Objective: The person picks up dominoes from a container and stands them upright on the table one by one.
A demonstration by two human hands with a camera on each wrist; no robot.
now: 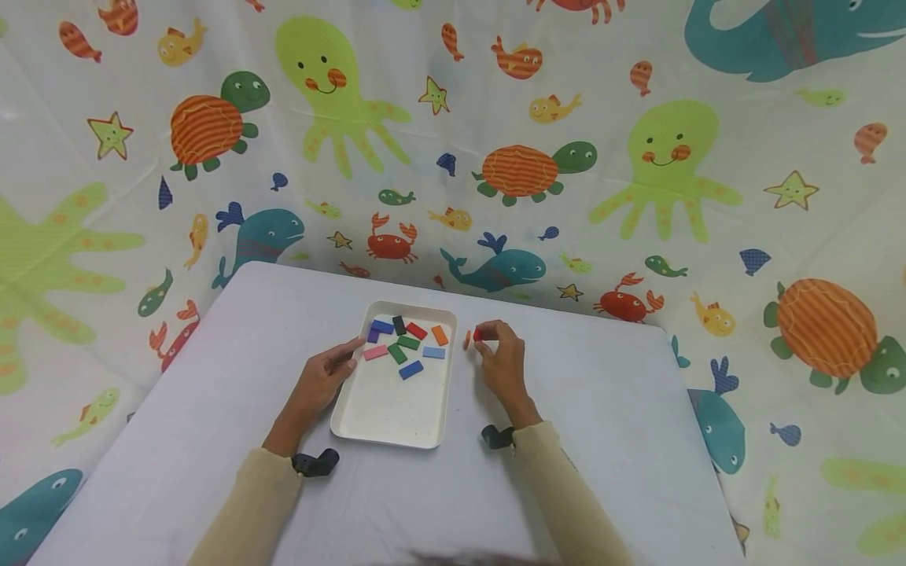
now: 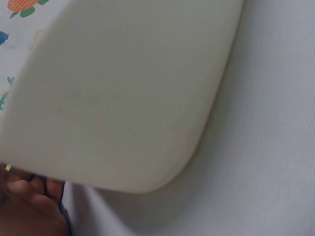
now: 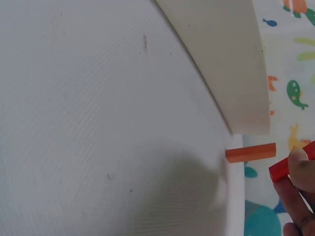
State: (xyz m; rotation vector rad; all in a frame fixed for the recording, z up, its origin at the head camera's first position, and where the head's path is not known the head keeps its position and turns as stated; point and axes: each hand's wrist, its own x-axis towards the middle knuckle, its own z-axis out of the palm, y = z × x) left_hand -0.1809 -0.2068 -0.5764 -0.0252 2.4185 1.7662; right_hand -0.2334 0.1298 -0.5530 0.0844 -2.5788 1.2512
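Observation:
My left hand (image 1: pixel 316 384) holds the left rim of a white tray (image 1: pixel 389 420), and in the left wrist view its fingers (image 2: pixel 39 201) show at the tray's edge. Inside the tray's far half lie several small coloured blocks, among them a pink block (image 1: pixel 376 353), a light blue block (image 1: pixel 434 353) and a black block (image 1: pixel 399 325). Just right of the tray, my right hand (image 1: pixel 506 368) pinches a red block (image 3: pixel 279 170) between thumb and fingers. Close beside it an orange block (image 3: pixel 251 153) stands upright on the table.
A white cloth covers the table (image 1: pixel 602 409). Behind it hangs a curtain (image 1: pixel 418 165) printed with sea animals. Each wrist wears a dark camera on a band, as on the left wrist camera (image 1: pixel 316 463).

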